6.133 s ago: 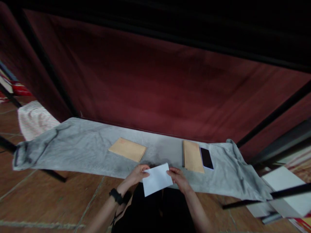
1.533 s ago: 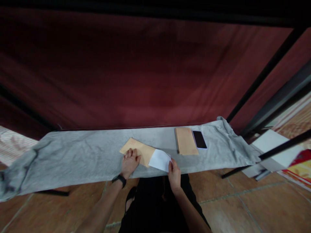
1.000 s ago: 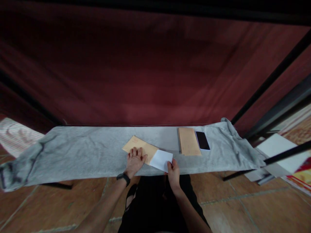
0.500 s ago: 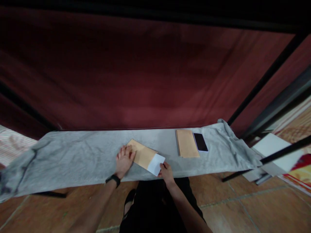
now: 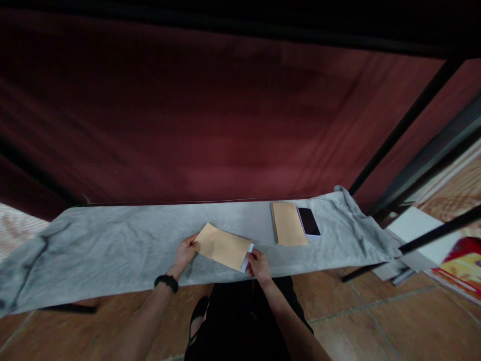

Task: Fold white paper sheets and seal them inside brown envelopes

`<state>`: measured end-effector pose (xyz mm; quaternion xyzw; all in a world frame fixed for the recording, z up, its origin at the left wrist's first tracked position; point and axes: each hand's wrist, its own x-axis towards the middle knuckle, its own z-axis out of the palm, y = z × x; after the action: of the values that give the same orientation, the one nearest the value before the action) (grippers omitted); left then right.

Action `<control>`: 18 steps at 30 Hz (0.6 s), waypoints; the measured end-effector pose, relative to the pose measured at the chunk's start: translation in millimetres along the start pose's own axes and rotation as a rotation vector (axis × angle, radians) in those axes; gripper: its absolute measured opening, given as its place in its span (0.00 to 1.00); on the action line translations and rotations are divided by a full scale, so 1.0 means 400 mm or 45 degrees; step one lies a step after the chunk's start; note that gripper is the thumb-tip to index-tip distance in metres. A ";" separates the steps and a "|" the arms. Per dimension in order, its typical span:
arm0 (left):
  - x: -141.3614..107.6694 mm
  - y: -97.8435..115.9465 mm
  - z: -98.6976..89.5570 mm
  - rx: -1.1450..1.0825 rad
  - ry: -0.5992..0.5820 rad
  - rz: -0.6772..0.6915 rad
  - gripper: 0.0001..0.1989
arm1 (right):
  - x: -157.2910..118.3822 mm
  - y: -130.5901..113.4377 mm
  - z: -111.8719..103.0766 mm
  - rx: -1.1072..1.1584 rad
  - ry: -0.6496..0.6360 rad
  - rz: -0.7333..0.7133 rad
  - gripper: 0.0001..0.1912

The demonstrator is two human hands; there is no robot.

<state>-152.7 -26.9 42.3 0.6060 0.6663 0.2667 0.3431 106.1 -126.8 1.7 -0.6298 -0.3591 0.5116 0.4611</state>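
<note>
A brown paper envelope (image 5: 224,246) lies slanted in front of me, just over the grey cloth. My left hand (image 5: 185,252) pinches its left end between thumb and fingers. Out of the envelope's right end pokes a narrow strip of white paper (image 5: 246,258); the rest of the sheet is hidden inside. My right hand (image 5: 257,263) is closed on that white strip at its outer edge.
A grey cloth (image 5: 124,245) covers the long narrow surface. To the right lie a stack of brown envelopes (image 5: 289,223) and, beside it, a dark-screened phone (image 5: 309,221). A dark red panel (image 5: 225,125) rises behind. White boxes (image 5: 423,235) stand beyond the right end.
The white paper has slid deeper into the envelope, leaving only a strip showing. My left hand went from lying flat on the envelope to gripping its left end.
</note>
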 end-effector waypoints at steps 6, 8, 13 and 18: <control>-0.025 -0.002 -0.009 -0.419 -0.139 -0.037 0.26 | 0.004 -0.017 -0.005 -0.037 -0.053 0.129 0.09; -0.026 -0.004 -0.007 -0.473 -0.136 -0.061 0.26 | 0.004 -0.026 0.001 -0.048 -0.064 0.170 0.08; -0.026 -0.017 -0.015 -0.529 -0.049 -0.202 0.23 | 0.001 -0.045 0.005 -0.127 -0.057 0.199 0.08; -0.036 -0.028 -0.033 -0.568 -0.072 -0.260 0.18 | 0.001 -0.049 -0.010 -0.357 -0.036 0.105 0.10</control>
<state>-169.5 -41.8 43.9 0.4521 0.6388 0.3540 0.5122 110.4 -121.2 20.3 -0.6950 -0.4073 0.4838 0.3421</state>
